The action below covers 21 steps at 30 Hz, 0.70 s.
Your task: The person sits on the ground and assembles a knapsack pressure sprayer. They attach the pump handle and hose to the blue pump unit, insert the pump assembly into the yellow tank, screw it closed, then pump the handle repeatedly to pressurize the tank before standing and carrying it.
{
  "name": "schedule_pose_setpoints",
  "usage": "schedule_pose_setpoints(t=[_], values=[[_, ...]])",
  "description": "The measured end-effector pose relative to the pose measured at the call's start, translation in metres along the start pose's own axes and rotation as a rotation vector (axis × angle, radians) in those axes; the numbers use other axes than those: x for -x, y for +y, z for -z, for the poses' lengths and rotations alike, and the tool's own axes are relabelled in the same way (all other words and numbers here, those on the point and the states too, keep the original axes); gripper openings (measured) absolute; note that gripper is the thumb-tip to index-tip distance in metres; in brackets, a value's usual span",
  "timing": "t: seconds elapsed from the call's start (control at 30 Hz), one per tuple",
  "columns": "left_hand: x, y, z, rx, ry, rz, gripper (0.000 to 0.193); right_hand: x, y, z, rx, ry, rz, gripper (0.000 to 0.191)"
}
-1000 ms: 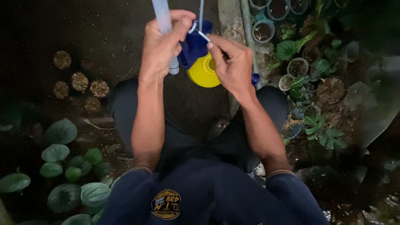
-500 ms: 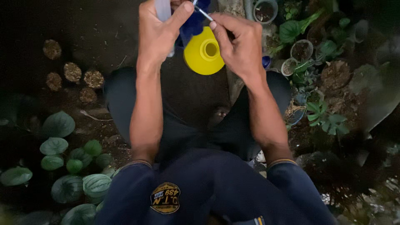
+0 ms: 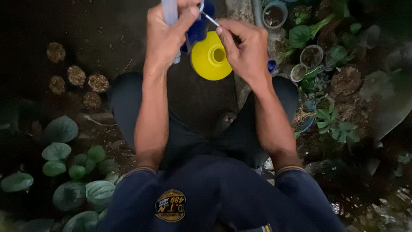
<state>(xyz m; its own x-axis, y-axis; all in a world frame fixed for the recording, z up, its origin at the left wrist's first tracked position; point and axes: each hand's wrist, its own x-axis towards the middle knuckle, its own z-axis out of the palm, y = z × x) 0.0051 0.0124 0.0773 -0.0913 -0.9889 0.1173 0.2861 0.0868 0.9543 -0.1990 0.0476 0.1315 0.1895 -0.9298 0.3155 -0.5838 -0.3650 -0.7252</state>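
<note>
Hands and the yellow cone (image 3: 211, 58) are sitting higher in the view than half a second ago, so the tops of both hands are now crowding the upper edge; the grip itself looks unchanged.

Far left: round green leaves (image 3: 62, 129) are lying low on the dark ground, with a few brown seedling plugs (image 3: 76, 75) sitting above them.

Left hand (image 3: 169, 32) is wrapping closed around a pale blue tube (image 3: 170, 15), thumb pressing across the front, and it also seems to be bracing the dark blue body (image 3: 199, 25) of the sprayer-like piece just beside it. The tube's top is cut off by the frame.

Centre: the yellow cone is hanging just under both hands, open mouth facing the camera, attached below the blue part.

Right hand (image 3: 244, 49) is pinching a thin white stick (image 3: 210, 19) between thumb and forefinger, other fingers curled in; the stick's tip is pointing into the blue piece near the left thumb.

Right: small pots with soil (image 3: 274, 15) and leafy seedlings (image 3: 332, 124) are crowding the ground near the right knee.

Risk, as a judgement: the stick is thin and the light is poor, so it could be slipping off its mark or bending if pushed at an angle. With everything held in mid-air over the lap, a loosened left grip could be dropping the cone piece onto the pots.
</note>
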Motion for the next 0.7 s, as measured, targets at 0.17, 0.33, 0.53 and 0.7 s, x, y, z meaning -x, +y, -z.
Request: schedule_pose_setpoints(t=[0.17, 0.33, 0.53, 0.7], values=[[0.0, -0.003, 0.016, 0.122, 0.148, 0.097, 0.022, 0.0, 0.011, -0.003, -0.034, 0.046, 0.081, 0.012], [-0.003, -0.009, 0.044, 0.465, 0.33, 0.145, 0.021, 0.001, 0.023, 0.002, 0.059, 0.075, 0.009, 0.012], [-0.013, -0.023, 0.101, 1.032, 0.094, 0.206, 0.027, -0.003, 0.022, 0.009, 0.074, 0.118, -0.085, 0.008], [-0.018, -0.047, 0.122, 1.377, -0.132, 0.406, 0.029, -0.003, 0.009, 0.011, 0.019, 0.189, -0.026, 0.003]])
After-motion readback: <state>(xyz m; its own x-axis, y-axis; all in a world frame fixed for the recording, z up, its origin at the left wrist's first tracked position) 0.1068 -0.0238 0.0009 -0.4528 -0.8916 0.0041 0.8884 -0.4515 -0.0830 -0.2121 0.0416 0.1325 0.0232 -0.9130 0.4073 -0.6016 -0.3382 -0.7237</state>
